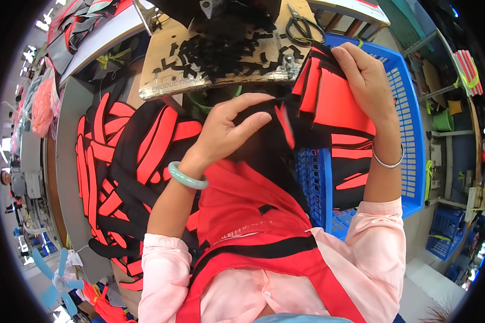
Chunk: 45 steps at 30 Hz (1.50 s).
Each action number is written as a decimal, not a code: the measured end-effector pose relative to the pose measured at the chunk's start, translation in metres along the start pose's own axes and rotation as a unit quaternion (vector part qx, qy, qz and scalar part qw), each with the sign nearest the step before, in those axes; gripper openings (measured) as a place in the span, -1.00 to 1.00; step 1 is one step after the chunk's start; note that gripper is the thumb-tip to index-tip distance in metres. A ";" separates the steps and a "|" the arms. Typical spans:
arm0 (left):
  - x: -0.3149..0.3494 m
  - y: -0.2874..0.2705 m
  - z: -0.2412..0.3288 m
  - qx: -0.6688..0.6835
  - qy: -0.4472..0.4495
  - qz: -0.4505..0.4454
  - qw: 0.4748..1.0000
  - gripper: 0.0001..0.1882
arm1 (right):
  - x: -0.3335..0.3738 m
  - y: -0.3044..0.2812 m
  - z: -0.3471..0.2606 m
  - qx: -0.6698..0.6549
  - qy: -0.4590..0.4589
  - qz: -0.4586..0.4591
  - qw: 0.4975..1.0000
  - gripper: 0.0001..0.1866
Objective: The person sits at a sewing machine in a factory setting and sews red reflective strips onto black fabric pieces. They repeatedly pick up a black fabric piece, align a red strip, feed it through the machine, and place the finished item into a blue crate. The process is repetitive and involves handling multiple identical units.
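My right hand (364, 81) is closed on a stack of red and black fabric pieces (337, 102), thumb on top, over the inner side of a blue basket. Left of it, my left hand (229, 126) has its thumb spread from its stretched index finger. Its fingertips reach a dark strip beside the stack; the curled fingers below are hidden. A narrow red and black piece (284, 126), blurred, hangs between the hands. More red and black pieces (350, 156) lie in the blue basket (409, 134) beneath my right forearm.
A wooden machine table (159, 67) ahead bears a heap of black scraps (215, 51) and black-handled scissors (303, 28). Dark machine parts (226, 6) overhang it. At left, a large pile of red and black strips (113, 167) fills a grey-sided bin (73, 177).
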<state>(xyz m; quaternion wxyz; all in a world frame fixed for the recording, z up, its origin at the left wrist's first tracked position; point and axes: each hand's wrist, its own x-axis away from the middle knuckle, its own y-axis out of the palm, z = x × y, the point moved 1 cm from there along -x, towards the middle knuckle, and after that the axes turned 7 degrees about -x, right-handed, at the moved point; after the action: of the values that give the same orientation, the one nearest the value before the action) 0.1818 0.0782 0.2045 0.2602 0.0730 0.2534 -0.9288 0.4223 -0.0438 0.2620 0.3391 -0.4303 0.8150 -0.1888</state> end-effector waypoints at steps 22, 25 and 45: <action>-0.007 -0.063 0.025 -0.136 -0.099 -0.152 0.974 -0.75 | 0.083 0.113 -0.030 -0.111 0.039 -0.027 0.993 -0.67; -0.006 -0.070 0.017 -0.103 -0.103 -0.123 0.982 -0.75 | 0.081 0.109 -0.030 -0.109 0.054 -0.045 0.992 -0.80; -0.068 -0.147 -0.009 -0.164 -0.121 -0.045 0.978 -0.73 | -0.063 0.080 -0.048 0.179 -0.117 -0.036 0.976 -0.62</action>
<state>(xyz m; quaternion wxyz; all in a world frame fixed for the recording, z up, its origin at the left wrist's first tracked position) 0.1636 0.2211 0.2785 0.2558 -0.0952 0.3716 -0.8874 0.3676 0.0539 0.2726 0.4966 -0.4108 0.7067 -0.2919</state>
